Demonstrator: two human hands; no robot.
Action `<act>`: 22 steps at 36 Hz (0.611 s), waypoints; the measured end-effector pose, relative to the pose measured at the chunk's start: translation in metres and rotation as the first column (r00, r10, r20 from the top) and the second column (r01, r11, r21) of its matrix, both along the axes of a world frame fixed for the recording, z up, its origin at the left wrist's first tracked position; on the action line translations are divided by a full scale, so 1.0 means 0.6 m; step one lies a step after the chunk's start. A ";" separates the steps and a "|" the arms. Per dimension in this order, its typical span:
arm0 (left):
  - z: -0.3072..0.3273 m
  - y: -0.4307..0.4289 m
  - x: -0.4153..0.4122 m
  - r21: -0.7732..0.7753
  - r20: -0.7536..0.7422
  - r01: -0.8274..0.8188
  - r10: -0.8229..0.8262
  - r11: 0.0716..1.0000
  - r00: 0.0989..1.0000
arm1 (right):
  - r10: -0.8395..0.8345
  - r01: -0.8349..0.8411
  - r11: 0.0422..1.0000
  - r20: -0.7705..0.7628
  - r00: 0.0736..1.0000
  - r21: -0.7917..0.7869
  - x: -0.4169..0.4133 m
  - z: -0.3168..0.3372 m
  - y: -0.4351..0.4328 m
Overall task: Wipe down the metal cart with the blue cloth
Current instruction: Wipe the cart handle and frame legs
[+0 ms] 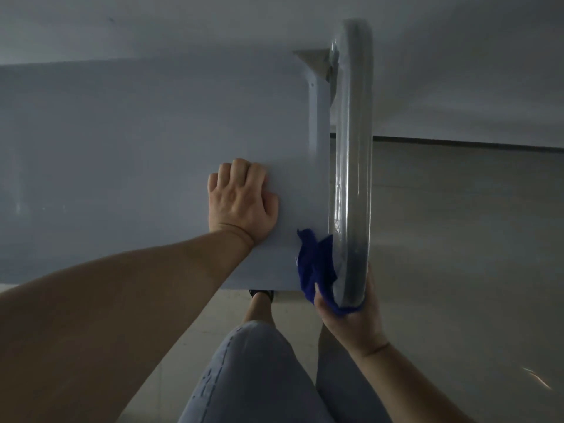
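The metal cart's flat grey top (137,154) fills the left and middle of the head view. Its rounded handle bar (352,154), wrapped in clear plastic film, runs along the cart's right end. My left hand (241,199) rests on the top near that end, its fingers curled under and holding nothing. My right hand (351,319) grips the near bend of the handle from below, with the blue cloth (314,267) wrapped between palm and bar. Part of the cloth bunches up over the cart's near right corner.
A pale wall (457,71) stands behind the cart, with a dark baseboard line (457,143) to the right. Grey floor (457,239) spreads right of the handle. My legs in light jeans (259,377) stand close against the cart's near edge.
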State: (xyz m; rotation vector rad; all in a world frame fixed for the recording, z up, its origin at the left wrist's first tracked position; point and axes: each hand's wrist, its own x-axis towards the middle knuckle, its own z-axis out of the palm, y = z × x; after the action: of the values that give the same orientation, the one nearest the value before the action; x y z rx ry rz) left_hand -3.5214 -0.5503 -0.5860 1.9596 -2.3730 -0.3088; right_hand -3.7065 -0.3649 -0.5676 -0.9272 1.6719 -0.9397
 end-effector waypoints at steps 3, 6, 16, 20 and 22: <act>-0.001 0.000 0.001 0.004 -0.007 0.000 0.000 1.000 1.000 | 0.003 -0.005 0.997 0.019 1.000 0.077 -0.002 -0.032 0.007; -0.003 -0.001 0.002 -0.004 -0.014 0.003 -0.003 1.000 1.000 | 0.017 -0.017 1.000 -0.127 0.992 0.000 0.003 -0.026 0.004; -0.004 -0.001 0.000 0.000 -0.029 -0.001 0.001 1.000 1.000 | 0.018 -0.053 0.992 -0.284 0.959 -0.117 -0.001 0.059 -0.019; -0.002 -0.001 0.001 0.007 -0.027 0.010 -0.010 1.000 1.000 | -0.064 0.082 0.991 -0.160 0.985 0.108 0.006 0.137 -0.059; 0.000 -0.002 0.001 0.016 -0.022 0.006 -0.006 1.000 1.000 | -0.093 0.115 0.970 -0.108 0.990 0.216 0.012 0.167 -0.087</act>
State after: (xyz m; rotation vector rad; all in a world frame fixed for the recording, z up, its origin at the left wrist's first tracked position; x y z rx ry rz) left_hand -3.5206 -0.5516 -0.5861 1.9462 -2.3710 -0.3486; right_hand -3.6991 -0.4173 -0.4675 -0.7507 1.8808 -0.7667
